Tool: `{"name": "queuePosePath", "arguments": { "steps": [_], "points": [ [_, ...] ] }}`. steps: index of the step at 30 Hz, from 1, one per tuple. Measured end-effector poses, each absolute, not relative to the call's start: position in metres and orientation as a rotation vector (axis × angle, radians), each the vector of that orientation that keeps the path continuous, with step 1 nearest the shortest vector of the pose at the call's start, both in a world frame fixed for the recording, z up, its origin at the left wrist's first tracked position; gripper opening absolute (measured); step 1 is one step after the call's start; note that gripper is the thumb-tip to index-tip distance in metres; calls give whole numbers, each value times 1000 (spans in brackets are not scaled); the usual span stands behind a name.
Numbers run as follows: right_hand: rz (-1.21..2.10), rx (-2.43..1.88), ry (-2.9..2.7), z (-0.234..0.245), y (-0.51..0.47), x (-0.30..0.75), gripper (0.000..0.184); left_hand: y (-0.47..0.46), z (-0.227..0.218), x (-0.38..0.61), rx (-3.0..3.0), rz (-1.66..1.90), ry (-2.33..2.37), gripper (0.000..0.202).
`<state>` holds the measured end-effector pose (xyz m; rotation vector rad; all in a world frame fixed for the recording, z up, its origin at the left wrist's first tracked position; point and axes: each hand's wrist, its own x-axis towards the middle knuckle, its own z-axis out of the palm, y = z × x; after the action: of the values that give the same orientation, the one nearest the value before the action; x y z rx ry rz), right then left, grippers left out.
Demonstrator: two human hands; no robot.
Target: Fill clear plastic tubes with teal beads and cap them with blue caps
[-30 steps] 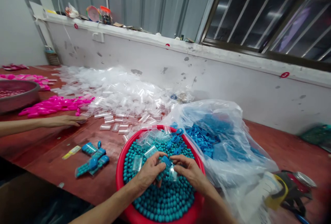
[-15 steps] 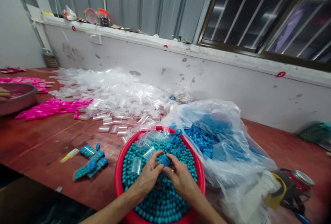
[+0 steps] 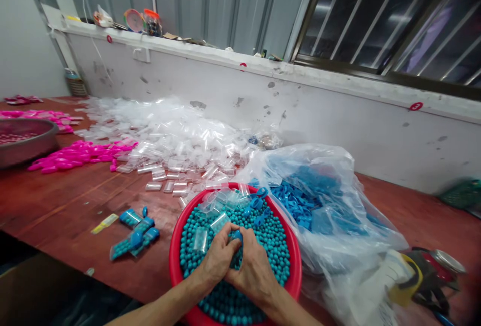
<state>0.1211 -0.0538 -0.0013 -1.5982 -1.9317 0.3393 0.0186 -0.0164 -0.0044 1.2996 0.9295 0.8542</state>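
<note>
A red basin [image 3: 176, 246] full of small teal beads [image 3: 270, 246] stands at the table's near edge. My left hand [image 3: 216, 261] and my right hand [image 3: 253, 271] meet over the beads, fingers pinched together on a small clear tube with a blue cap [image 3: 236, 235]. A few empty clear tubes [image 3: 220, 220] and blue caps [image 3: 257, 200] lie on the beads at the basin's far side. Several filled, capped tubes [image 3: 135, 238] lie on the table left of the basin.
A clear plastic bag of blue caps [image 3: 311, 200] sits right of the basin. A big heap of empty clear tubes [image 3: 169, 135] covers the table behind. Pink pieces [image 3: 75, 154] and a metal bowl [image 3: 26, 138] lie at far left. Tape rolls [image 3: 421, 271] sit at lower right.
My hands have drawn closer together and pulled slightly toward me, closing round the capped tube. Another person's arm at the left, seen a second ago, has gone from view.
</note>
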Motion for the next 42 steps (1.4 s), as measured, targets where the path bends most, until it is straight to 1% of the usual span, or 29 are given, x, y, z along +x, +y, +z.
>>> {"name": "queuePosePath", "arguments": {
  "steps": [4,7,8,10,12,14,17,19,21,23,25,27,29,31,33,35,38,40,42],
  "points": [
    [346,-1677,-1949,-1,-59,119,67,-16,-1,20,1470,856,962,20],
    [446,-1609,-2052,4,-61,128,76,-17,8,9,1616,895,975,23],
    [483,-1576,-2053,6,-61,134,76,-16,12,1,1647,898,1010,25],
    [537,-1567,-1988,10,-57,152,66,-12,18,-25,1686,889,1129,31],
    [549,-1651,-1896,13,-51,173,47,-6,22,-60,1723,923,1272,36],
    [517,-1764,-1868,17,-44,192,34,2,25,-97,1834,959,1462,38],
    [440,-1910,-1938,23,-38,207,30,9,28,-134,1970,825,1939,45],
    [428,-2003,-2003,25,-37,206,31,8,30,-137,2063,804,2111,47],
    [441,-2036,-2081,24,-38,198,34,3,30,-123,2130,892,2037,43],
    [473,-2012,-2161,19,-38,188,37,-4,29,-96,2100,950,1775,38],
    [531,-1944,-2188,14,-38,181,33,-12,26,-64,1980,877,1502,35],
    [619,-1831,-2107,9,-38,175,26,-17,19,-34,1829,794,1307,36],
    [798,-1674,-1947,5,-41,170,24,-18,10,-11,1725,746,1172,38],
    [1039,-1508,-1790,3,-47,164,29,-17,2,4,1632,661,1057,35],
    [1160,-1385,-1747,2,-51,162,35,-15,-4,10,1544,533,984,28],
    [1017,-1403,-1829,5,-49,167,36,-11,-6,10,1570,476,1011,21],
    [582,-1726,-1884,14,-29,186,32,-3,-4,6,1788,560,1165,8],
    [351,-2009,-1850,18,-10,198,35,3,-5,10,1837,563,1198,10],
    [204,-2183,-1853,18,8,203,39,9,-8,24,1800,534,1173,18]
  ]
}}
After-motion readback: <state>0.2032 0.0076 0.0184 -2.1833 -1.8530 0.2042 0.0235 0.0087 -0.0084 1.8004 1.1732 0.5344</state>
